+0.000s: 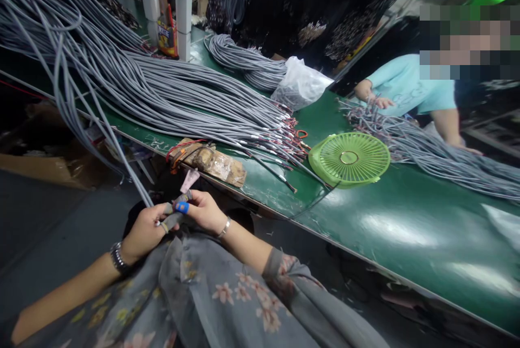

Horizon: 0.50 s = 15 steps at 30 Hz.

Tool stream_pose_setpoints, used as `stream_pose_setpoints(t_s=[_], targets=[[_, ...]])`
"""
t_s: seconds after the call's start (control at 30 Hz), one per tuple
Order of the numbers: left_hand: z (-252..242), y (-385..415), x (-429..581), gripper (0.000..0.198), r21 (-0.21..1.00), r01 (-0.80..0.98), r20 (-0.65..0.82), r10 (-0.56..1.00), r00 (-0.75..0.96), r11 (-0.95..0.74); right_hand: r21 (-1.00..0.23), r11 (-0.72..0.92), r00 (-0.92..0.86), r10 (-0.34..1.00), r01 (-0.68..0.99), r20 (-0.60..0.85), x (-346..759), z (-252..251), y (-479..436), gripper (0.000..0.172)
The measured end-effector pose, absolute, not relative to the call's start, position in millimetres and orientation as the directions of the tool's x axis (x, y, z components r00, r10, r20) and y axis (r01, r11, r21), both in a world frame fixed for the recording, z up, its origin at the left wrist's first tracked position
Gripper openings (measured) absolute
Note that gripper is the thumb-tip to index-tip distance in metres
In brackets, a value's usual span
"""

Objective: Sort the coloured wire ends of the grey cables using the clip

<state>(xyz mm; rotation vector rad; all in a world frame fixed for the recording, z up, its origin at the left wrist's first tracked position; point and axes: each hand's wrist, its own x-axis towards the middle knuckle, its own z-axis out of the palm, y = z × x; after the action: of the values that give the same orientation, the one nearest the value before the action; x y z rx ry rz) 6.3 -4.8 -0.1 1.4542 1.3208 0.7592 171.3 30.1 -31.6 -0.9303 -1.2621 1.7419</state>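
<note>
My left hand [148, 230] is closed around grey cables [136, 181] that run down to it over the table edge from the upper left. My right hand [207, 212], with a blue wrap on one finger, meets it in front of my body. Its fingers are pinched together at the cable end, but what lies between them is hidden. Several fingertips wear greyish covers. Just beyond my hands, a worn wooden block [221, 163] with orange and red wires sits at the table's edge.
A large bundle of grey cables [190, 101] spreads across the green table [377, 234]. A green fan [349, 158] lies on it, near a plastic bag [303, 85] and a coiled bundle [244, 60]. At right, a co-worker [410, 85] handles more cables. A cardboard box [52, 169] stands below left.
</note>
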Motion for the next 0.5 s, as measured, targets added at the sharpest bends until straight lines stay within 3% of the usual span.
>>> stream_pose_setpoints(t_s=[0.13, 0.37, 0.5], targets=[[-4.5, -0.8, 4.6, 0.019, 0.927, 0.359, -0.200, 0.951, 0.236, 0.106, -0.998, 0.022, -0.387, 0.921, -0.054, 0.041, 175.3, -29.4, 30.1, 0.041], [-0.7, -2.1, 2.4, 0.029, 0.955, 0.281, -0.124, 0.988, 0.094, 0.094, -0.917, -0.346, -0.469, 0.855, -0.198, -0.221, 174.4, -38.7, 27.6, 0.059], [0.0, -2.5, 4.0, 0.030, 0.956, 0.268, -0.143, 0.986, 0.081, 0.116, -0.898, -0.355, -0.390, 0.889, -0.258, -0.240, 167.6, -42.3, 24.5, 0.057]])
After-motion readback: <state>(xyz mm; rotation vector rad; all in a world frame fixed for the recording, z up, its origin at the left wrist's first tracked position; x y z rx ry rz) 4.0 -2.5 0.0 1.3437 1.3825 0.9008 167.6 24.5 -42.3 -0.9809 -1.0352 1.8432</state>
